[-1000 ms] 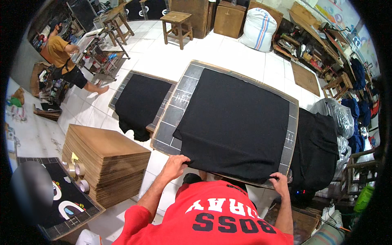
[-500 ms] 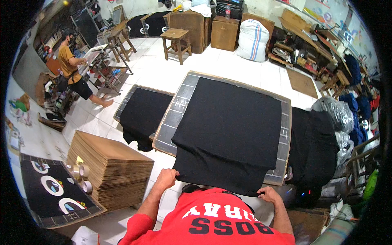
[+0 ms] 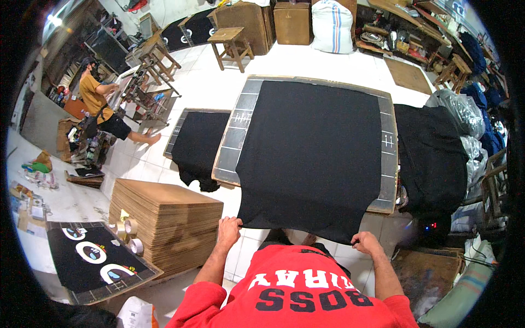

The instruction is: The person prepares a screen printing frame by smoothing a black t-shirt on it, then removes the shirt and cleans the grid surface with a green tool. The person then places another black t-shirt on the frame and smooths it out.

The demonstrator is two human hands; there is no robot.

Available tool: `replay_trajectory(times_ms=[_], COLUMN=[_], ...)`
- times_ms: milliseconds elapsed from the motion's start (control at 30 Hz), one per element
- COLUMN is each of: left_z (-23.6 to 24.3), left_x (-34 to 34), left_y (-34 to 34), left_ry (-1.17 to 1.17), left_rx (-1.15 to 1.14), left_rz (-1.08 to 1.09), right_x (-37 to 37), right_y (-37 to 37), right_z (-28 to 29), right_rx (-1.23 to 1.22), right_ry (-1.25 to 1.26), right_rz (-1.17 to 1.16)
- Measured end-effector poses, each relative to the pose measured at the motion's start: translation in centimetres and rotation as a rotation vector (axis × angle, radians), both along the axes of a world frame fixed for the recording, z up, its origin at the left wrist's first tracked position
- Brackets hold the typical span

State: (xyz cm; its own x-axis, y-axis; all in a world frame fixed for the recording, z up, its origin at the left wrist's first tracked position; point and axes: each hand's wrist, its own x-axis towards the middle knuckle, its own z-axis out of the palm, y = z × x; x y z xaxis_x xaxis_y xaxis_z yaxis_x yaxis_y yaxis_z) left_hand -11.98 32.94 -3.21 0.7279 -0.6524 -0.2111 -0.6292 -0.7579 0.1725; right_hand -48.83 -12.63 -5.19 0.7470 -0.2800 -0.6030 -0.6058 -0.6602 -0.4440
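A black fabric piece (image 3: 314,147) lies over a dark board (image 3: 389,164) with white ruled marks and a light brown rim. Its near edge hangs past the board toward me. My left hand (image 3: 229,228) is closed, pinching the near left corner of the cloth. At the near right corner, my right hand (image 3: 366,242) grips the hem between thumb and fingers. Between the hands the cloth is stretched nearly flat, and its edge sags slightly.
A tall stack of brown boards (image 3: 164,197) stands at left, with tape rolls (image 3: 131,226) beside it. A printed black panel (image 3: 90,254) lies nearby. More black cloth (image 3: 202,139) covers a smaller board, and dark fabric (image 3: 432,158) hangs at right. A person (image 3: 98,98) works far left.
The creases across the near part of the cloth have smoothed out as both hands pull its hem taut. The view has shifted, so the board sits a little higher.
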Motion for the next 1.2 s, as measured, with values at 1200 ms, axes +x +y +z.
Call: replay_trajectory(times_ms=[1200], left_z=[4.5], left_x=[19.8], left_y=[-14.2], left_ry=[0.438], left_rx=[-0.392], left_rz=[0.353], right_x=[50.1], right_y=[-1.1], right_z=[3.0], right_rx=[-0.48], right_ry=[-0.652], right_rz=[0.409])
